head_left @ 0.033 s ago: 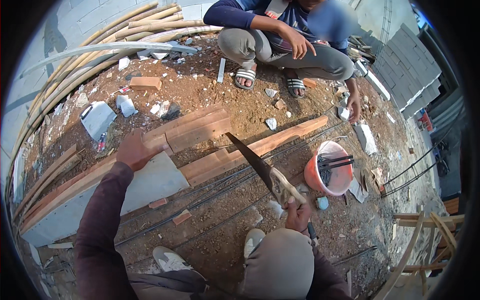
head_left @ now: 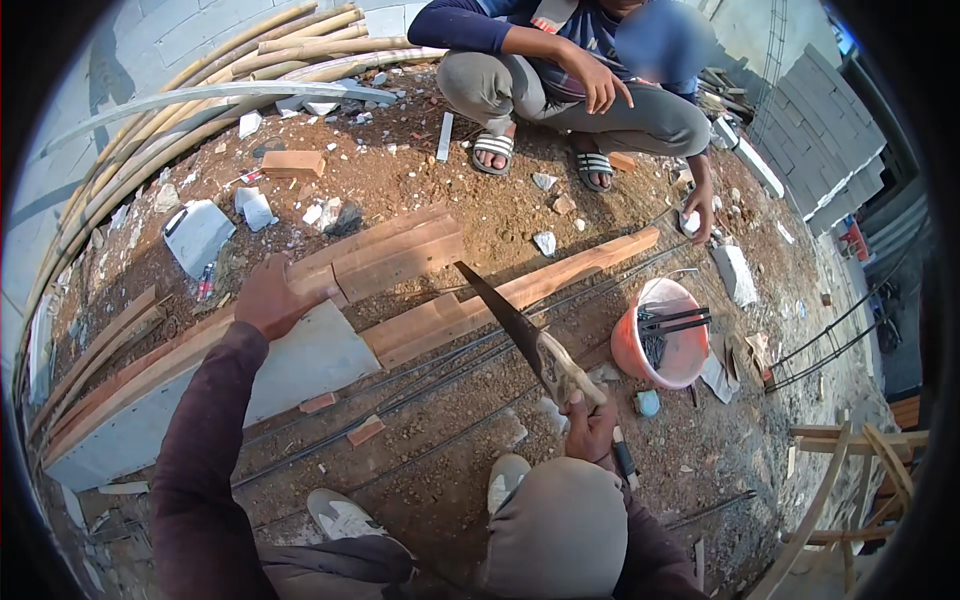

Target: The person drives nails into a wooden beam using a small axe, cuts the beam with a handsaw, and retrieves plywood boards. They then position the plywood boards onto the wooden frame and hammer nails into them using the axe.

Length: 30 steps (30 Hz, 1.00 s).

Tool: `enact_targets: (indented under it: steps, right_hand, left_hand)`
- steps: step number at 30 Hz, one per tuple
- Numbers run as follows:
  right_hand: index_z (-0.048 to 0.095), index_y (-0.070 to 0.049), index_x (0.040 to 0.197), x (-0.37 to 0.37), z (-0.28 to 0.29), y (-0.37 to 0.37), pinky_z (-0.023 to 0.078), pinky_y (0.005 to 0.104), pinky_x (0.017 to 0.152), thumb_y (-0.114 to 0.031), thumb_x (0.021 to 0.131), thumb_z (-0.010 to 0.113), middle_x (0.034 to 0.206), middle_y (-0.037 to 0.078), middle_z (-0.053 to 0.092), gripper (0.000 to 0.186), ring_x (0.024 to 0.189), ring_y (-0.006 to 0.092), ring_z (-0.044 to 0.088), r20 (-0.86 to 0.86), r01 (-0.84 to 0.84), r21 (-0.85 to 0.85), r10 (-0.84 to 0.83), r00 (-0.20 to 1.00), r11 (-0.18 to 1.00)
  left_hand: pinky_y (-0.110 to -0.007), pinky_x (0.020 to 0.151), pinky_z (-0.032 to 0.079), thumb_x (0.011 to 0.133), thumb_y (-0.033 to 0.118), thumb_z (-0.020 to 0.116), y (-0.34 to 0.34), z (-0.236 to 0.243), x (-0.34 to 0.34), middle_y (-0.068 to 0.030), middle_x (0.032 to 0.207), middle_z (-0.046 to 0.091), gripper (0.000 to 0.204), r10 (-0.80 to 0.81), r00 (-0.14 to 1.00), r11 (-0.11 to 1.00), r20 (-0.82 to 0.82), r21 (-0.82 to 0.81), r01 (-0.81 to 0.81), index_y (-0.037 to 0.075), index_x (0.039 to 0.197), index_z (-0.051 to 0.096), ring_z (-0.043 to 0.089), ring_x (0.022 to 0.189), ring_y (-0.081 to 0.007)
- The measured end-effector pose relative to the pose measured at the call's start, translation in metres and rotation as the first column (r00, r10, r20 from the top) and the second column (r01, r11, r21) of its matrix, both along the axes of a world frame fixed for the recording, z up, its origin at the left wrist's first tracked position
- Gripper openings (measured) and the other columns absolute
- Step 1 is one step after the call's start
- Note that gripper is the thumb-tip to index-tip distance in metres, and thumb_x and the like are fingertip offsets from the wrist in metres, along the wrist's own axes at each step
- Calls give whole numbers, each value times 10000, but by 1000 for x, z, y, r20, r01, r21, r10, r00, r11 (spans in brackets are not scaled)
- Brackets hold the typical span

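My left hand (head_left: pixel 270 298) presses down on reddish wooden planks (head_left: pixel 180 358), thumb stretched along the near side and fingers over the far side, partly hidden. The planks lie along a long pale grey block (head_left: pixel 290 370). Shorter wood pieces (head_left: pixel 400 258) extend beyond that hand. My right hand (head_left: pixel 591 428) is closed round the pale wooden handle of a handsaw (head_left: pixel 515 327). Its dark blade slants up and left, the tip near the end of the shorter pieces. Below the blade's tip, a long timber (head_left: pixel 550 283) lies on the ground, appearing apart from the saw.
Across from me squats a person (head_left: pixel 560 90), one hand near a white stone chunk. At right stands an orange bucket (head_left: pixel 622 340) with dark items inside. Thin metal rods (head_left: pixel 400 390) run before my feet. Bamboo poles (head_left: pixel 200 85) and stacked grey blocks (head_left: pixel 815 125) lie farther off.
My right hand has shifted slightly, showing more of a black-handled tool on the ground beside it. The other person's hand by the white stone has moved a little. My left hand stays put.
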State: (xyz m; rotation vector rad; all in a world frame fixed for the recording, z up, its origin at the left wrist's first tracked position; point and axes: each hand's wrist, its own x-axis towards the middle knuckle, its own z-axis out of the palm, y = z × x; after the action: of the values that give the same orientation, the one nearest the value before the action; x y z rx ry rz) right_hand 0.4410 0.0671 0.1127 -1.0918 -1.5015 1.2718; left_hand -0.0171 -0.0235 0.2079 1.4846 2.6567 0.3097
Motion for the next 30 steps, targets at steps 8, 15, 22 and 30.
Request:
enact_targets:
  steps: [8, 15, 22, 30]
  right_hand:
    - [589, -5, 1019, -2, -17, -25, 506, 318, 647, -199, 908, 665, 808, 98, 650, 235, 725, 159, 640, 195, -167, -51, 174, 965, 985]
    - [574, -16, 1010, -19, -17, -10, 518, 326, 655, -246, 884, 690, 774, 107, 647, 287, 696, 177, 646, 311, -204, -209, 263, 913, 956]
    - [543, -25, 940, -56, -7, 20, 474, 345, 579, -203, 909, 669, 700, 113, 587, 220, 603, 214, 590, 293, -328, 74, 294, 910, 942]
    - [553, -25, 862, -39, -63, 15, 435, 338, 535, -174, 924, 664, 642, 89, 515, 196, 553, 183, 517, 340, -290, 34, 262, 903, 956]
  left_hand:
    - [-475, 944, 467, 695, 692, 732, -1, -2, 0, -292, 1107, 621, 991, -67, 993, 995, 100, -71, 74, -82, 1270, 500, 609, 1064, -419]
    - [-468, 909, 480, 688, 571, 796, 0, 13, 17, -293, 1120, 624, 903, 39, 988, 995, 152, -94, -25, -75, 1253, 512, 621, 1039, -424]
    - [-474, 894, 481, 679, 566, 809, 3, 14, 8, -286, 1104, 625, 895, 57, 995, 995, 78, -91, -50, -65, 1241, 514, 617, 1047, -418]
    - [-470, 874, 486, 666, 571, 817, 1, 1, 15, -247, 1079, 628, 873, 38, 999, 999, -10, 5, -38, -38, 1218, 522, 623, 1009, -411]
